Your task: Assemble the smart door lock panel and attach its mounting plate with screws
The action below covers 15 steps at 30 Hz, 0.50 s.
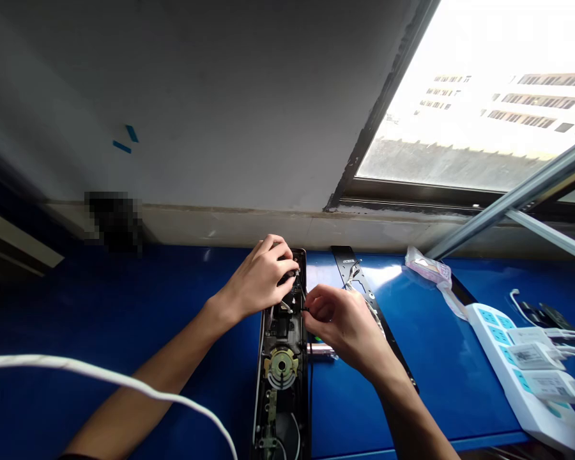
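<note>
A long black device housing point(282, 345) lies open on the blue table, with a round metal part point(282, 366) and wires inside. Over its far end, my left hand point(269, 275) has its fingers curled round a small part that I cannot make out. My right hand point(333, 316) is at the housing's right edge, with thumb and forefinger pinched on a thin black cable point(311, 364). Just beyond my right hand lies a flat black panel point(345, 259) with light wires on it.
On the right of the blue table point(441, 345) is a white power strip point(501, 370) with several plugs. A pink-and-white package point(429, 268) lies near the wall. A white cable point(100, 378) crosses the lower left foreground. Metal bars slant at the upper right.
</note>
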Each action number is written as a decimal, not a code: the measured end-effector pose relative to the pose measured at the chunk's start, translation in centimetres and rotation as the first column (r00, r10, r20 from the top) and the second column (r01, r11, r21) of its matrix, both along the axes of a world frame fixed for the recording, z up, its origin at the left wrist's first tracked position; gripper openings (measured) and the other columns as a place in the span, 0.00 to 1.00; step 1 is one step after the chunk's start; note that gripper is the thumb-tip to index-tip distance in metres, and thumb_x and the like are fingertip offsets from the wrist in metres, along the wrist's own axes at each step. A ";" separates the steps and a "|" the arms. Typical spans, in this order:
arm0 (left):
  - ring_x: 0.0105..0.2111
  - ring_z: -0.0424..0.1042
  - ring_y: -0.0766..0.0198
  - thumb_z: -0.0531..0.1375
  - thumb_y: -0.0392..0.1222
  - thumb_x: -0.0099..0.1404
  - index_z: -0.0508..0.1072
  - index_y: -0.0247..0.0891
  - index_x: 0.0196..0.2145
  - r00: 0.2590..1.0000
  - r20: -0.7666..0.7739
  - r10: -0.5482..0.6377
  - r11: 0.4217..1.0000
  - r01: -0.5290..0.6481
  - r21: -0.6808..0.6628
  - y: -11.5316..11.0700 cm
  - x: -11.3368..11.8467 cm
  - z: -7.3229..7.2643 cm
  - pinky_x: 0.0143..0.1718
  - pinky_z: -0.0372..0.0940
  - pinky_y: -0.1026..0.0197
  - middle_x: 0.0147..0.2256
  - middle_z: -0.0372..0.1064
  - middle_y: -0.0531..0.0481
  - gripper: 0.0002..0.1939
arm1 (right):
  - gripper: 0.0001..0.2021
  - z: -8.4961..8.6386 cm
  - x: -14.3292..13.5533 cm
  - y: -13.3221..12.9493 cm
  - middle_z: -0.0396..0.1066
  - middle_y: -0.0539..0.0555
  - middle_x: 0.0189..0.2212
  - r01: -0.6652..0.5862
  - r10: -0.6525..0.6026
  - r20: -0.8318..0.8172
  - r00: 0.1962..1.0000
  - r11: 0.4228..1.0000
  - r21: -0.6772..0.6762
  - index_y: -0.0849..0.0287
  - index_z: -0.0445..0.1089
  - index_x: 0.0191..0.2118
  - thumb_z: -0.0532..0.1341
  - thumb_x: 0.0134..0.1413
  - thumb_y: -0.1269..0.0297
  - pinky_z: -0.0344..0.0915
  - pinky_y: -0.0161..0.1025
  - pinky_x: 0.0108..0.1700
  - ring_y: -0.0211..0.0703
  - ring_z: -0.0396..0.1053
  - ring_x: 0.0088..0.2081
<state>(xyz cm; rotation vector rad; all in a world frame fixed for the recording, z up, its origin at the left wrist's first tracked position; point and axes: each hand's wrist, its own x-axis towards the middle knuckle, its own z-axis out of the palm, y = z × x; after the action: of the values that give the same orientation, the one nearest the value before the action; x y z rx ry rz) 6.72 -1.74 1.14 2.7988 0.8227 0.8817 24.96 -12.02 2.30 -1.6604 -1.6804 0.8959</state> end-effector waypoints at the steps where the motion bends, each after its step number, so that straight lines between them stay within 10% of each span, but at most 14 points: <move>1: 0.54 0.66 0.48 0.65 0.34 0.67 0.82 0.35 0.41 1.000 -0.004 0.004 1.000 -0.004 -0.001 0.0 0.0 0.0 0.57 0.71 0.45 0.42 0.76 0.42 0.06 | 0.03 0.0 -0.1 0.0 0.70 0.45 0.21 -0.002 0.002 0.005 1.000 1.000 0.017 0.57 0.71 0.29 0.64 0.49 0.72 0.61 0.33 0.26 0.33 0.64 0.23; 15: 0.53 0.67 0.48 0.65 0.34 0.68 0.82 0.34 0.41 1.000 -0.008 0.015 1.000 -0.015 0.008 0.0 0.2 -0.2 0.56 0.71 0.46 0.41 0.77 0.42 0.06 | 0.04 -0.4 -0.1 -0.3 0.72 0.46 0.23 -0.031 0.028 0.021 0.999 0.988 0.151 0.57 0.72 0.29 0.62 0.50 0.72 0.63 0.35 0.28 0.35 0.67 0.25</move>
<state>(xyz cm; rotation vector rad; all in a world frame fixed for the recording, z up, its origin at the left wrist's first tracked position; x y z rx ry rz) 6.91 -1.75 0.97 2.8084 0.8445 0.8785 24.83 -12.29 1.91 -1.5504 -1.7447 0.7491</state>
